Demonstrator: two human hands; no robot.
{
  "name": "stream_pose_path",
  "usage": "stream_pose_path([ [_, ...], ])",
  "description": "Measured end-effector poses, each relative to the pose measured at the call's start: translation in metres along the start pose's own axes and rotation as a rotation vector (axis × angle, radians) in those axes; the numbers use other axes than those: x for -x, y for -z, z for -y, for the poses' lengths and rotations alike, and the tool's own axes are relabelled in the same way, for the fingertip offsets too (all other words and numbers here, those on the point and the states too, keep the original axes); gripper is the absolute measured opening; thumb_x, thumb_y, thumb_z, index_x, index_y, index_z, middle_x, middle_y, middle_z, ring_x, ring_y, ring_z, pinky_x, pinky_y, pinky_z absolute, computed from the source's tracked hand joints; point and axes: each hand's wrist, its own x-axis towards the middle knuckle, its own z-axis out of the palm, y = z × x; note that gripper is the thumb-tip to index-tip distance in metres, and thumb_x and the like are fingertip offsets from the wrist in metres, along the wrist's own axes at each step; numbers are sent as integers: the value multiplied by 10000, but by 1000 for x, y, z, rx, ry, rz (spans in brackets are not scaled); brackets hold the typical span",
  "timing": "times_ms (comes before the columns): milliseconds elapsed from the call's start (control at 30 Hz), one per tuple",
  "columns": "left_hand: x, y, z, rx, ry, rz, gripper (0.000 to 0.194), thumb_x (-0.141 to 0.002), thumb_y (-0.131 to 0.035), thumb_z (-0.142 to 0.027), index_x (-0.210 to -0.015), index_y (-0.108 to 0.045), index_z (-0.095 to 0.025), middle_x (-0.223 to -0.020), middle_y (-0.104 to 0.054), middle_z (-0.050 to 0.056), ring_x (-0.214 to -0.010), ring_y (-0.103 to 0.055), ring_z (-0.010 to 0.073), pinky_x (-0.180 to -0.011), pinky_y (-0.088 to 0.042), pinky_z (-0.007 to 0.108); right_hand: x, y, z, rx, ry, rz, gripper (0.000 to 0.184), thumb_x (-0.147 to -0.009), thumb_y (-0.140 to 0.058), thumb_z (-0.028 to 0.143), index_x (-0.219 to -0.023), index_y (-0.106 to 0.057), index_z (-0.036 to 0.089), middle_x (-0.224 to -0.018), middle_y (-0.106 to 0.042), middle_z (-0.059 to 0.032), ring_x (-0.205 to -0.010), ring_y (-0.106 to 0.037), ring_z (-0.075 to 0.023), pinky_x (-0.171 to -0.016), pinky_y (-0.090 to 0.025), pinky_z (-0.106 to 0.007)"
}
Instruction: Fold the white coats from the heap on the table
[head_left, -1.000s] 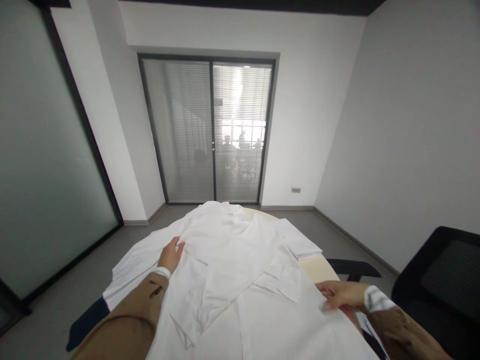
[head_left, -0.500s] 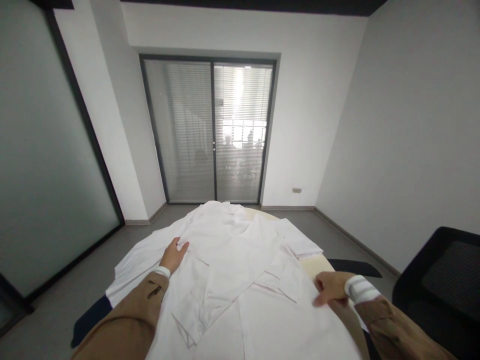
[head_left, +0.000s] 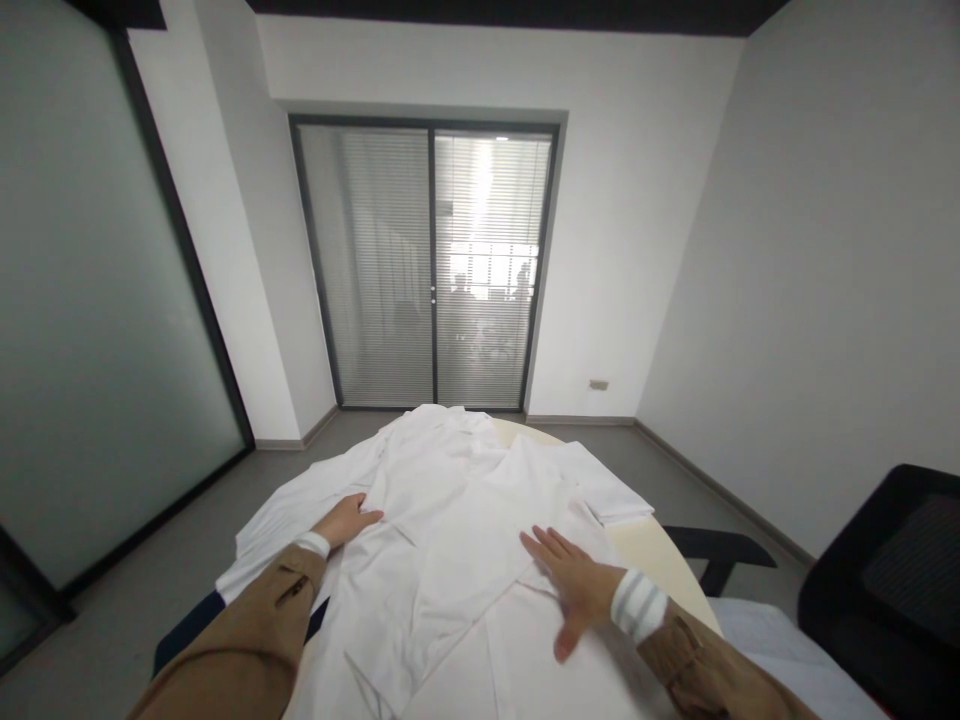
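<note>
Left grip, hold unclear, touches the white shirt; right grip spreads wide over it.

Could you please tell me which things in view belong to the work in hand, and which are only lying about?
In the work:
white clothing
left hand, at its left side
right hand, spread over it
pale table, underneath

Only around:
black chair, at right
dark blue item, lower left, unclear what
small wall plate

White garment cropped below (black chair, too, at right).
</note>
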Motion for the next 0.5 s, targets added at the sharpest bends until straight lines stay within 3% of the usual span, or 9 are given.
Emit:
stream_pose_path([
  [133, 7, 9, -6, 24, 47, 111, 509, -581, -714, -532, -909, -727, -143, -861, -770, 79, -816, -715, 306, -688, -550, 354, 11, 0, 8, 57, -83, 147, 1641, -222, -900, 577, -1563, -2, 278, -1626, 101, -168, -1448, 117, -486, -1094, -27, -734],
  [233, 9, 9, -12, 13, 109, 40, 510, -675, -633, -600, -862, -720, -134, -755, -749, 77, -717, -703, 293, -606, -532, 352, 12, 9, 19, 129, -97, 42, 1439, -255, -903, 571, -1517, -290, 250, -1590, -200, -215, -1427, -146, -520, -1073, -114, -751],
  [333, 6, 2, -18, 4, 81, -90, 414, -747, -596, -522, -850, -702, -135, -858, -753, 97, -858, -701, 295, -746, -535, 349, -3, 20, 33, 136, 17, -211, 958, -506, -819, 647, -1322, -560, 218, -1435, -469, -191, -1357, -359, -433, -1112, -187, -660],
  [400, 4, -6, -22, 1, 51, -164, 349, -767, -603, -424, -918, -690, -121, -971, -746, 122, -951, -687, 287, -850, -512, 340, -20, 27, 45, 110, 104, -351, 781, -713, -684, 658, -1347, -541, 224, -1476, -442, -164, -1399, -324, -376, -1149, -179, -592],
  [500, 2, -18, -29, -3, 26, -274, 360, -785, -601, -290, -1083, -650, -94, -1115, -706, 161, -1058, -653, 288, -950, -465, 352, -46, 29, 65, 60, 207, -422, 758, -883, -465, 649, -1502, -340, 229, -1596, -263, -125, -1484, -155, -327, -1185, -134, -542],
])
